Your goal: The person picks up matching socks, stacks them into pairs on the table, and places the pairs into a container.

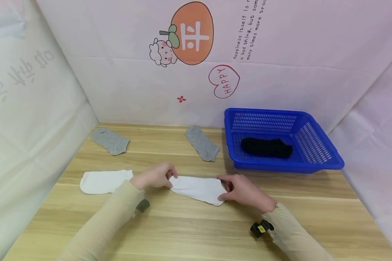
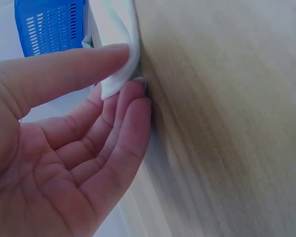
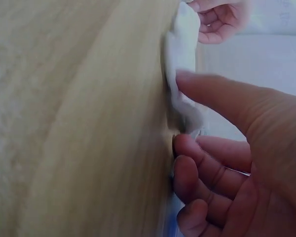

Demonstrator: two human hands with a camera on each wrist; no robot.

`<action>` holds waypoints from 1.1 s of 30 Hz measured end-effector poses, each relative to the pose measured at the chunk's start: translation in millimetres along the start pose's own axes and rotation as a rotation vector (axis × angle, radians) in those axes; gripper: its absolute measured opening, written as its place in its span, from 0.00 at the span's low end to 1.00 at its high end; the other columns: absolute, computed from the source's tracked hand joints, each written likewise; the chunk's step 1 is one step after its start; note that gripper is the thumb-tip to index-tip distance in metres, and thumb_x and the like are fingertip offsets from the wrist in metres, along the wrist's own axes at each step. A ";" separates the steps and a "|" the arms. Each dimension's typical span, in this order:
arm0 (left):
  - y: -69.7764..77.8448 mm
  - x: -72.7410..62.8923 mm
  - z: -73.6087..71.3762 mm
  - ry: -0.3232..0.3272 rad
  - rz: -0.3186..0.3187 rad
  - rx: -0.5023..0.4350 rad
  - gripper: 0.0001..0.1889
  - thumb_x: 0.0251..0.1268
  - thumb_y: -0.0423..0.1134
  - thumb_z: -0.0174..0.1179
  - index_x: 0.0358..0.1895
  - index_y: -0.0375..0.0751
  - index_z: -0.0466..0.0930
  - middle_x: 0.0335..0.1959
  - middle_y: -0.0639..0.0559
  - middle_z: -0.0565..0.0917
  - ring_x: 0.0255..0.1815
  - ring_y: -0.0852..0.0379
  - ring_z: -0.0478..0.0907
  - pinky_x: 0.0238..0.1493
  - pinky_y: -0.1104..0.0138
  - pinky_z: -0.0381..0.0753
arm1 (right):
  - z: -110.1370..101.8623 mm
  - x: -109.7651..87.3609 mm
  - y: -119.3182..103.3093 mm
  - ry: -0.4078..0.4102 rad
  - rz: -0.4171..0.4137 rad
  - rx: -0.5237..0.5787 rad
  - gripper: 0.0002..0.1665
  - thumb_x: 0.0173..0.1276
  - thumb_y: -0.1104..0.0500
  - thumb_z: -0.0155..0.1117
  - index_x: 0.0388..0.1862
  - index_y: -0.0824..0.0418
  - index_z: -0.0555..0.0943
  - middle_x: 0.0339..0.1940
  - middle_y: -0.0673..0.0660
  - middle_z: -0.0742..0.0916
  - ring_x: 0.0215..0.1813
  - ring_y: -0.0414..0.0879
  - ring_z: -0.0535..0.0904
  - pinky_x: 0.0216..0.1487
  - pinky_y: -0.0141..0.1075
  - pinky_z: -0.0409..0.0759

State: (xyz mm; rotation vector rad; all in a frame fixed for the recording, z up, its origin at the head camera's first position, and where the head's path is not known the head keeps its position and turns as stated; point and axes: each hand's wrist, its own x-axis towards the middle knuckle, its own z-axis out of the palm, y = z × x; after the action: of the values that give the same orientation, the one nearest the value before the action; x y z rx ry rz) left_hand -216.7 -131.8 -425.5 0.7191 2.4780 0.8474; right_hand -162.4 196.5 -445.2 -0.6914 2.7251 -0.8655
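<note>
A white sock (image 1: pixel 196 188) lies crosswise on the table between both hands. At its left end, my left hand (image 1: pixel 158 175) pinches the edge; in the left wrist view the thumb (image 2: pixel 103 61) lies over the fabric and the fingers sit beneath. My right hand (image 1: pixel 244 192) grips the other end, thumb on the lower corner and index finger by the upper one. The right wrist view has that thumb (image 3: pixel 202 86) on the sock (image 3: pixel 185 44), with the fingers curled at its end. Another white sock (image 1: pixel 101 182) lies flat left of the left hand, partly behind the sleeve.
A blue basket (image 1: pixel 280 166) with a black sock bundle (image 1: pixel 265 147) in it stands at the back right. Two grey socks lie farther back, one grey sock (image 1: pixel 111 141) at left and another grey sock (image 1: pixel 202 144) near the middle. White printed cloth (image 1: pixel 117 83) hangs behind the wooden table (image 1: pixel 189 232).
</note>
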 end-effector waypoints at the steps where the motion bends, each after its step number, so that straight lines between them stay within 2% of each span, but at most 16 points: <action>1: -0.5 -0.5 -0.5 -0.001 -0.004 0.001 0.14 0.55 0.26 0.73 0.43 0.35 0.82 0.29 0.51 0.77 0.32 0.58 0.72 0.40 0.65 0.74 | -0.1 0.2 0.5 -0.001 0.002 -0.002 0.37 0.60 0.53 0.80 0.66 0.65 0.79 0.21 0.43 0.75 0.25 0.36 0.69 0.27 0.31 0.68; 8: -5.0 -3.1 -3.1 -0.015 -0.015 0.002 0.12 0.56 0.27 0.72 0.43 0.37 0.83 0.31 0.52 0.77 0.34 0.57 0.72 0.41 0.64 0.74 | 0.8 2.9 2.4 0.003 -0.002 0.025 0.34 0.62 0.55 0.79 0.66 0.61 0.80 0.25 0.45 0.77 0.28 0.39 0.71 0.30 0.33 0.70; 15: -9.1 -4.4 -5.7 -0.013 0.011 -0.013 0.12 0.57 0.21 0.64 0.43 0.35 0.83 0.32 0.50 0.78 0.36 0.56 0.72 0.42 0.64 0.75 | 0.4 5.4 0.9 0.000 -0.029 0.014 0.27 0.65 0.59 0.76 0.62 0.60 0.83 0.28 0.48 0.76 0.33 0.42 0.71 0.32 0.34 0.69; 20: -11.5 -4.9 -7.5 -0.010 0.015 -0.016 0.13 0.55 0.18 0.65 0.42 0.35 0.83 0.31 0.49 0.78 0.35 0.57 0.73 0.41 0.65 0.75 | -0.7 6.7 0.8 -0.011 -0.021 0.004 0.28 0.65 0.58 0.76 0.63 0.61 0.83 0.27 0.47 0.75 0.32 0.40 0.70 0.32 0.33 0.68; 24: -13.8 -7.5 -10.2 -0.005 -0.010 -0.015 0.14 0.53 0.17 0.64 0.41 0.34 0.83 0.31 0.48 0.78 0.34 0.56 0.73 0.39 0.65 0.75 | -1.0 7.6 1.1 -0.012 -0.029 -0.001 0.29 0.64 0.58 0.77 0.64 0.61 0.82 0.26 0.47 0.75 0.31 0.39 0.69 0.31 0.33 0.68; 33: -10.1 -9.9 -12.1 0.007 -0.012 0.020 0.13 0.54 0.19 0.64 0.41 0.36 0.83 0.29 0.51 0.78 0.31 0.57 0.72 0.37 0.65 0.74 | -0.8 6.5 -2.3 -0.014 -0.006 -0.003 0.30 0.63 0.57 0.78 0.64 0.61 0.82 0.26 0.46 0.76 0.30 0.39 0.70 0.31 0.33 0.68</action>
State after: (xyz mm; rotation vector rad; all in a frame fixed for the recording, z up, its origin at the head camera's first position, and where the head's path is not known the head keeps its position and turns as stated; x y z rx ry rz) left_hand -218.8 -149.8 -421.2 0.7083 2.4982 0.8226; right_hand -167.5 192.0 -443.5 -0.7037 2.7141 -0.8543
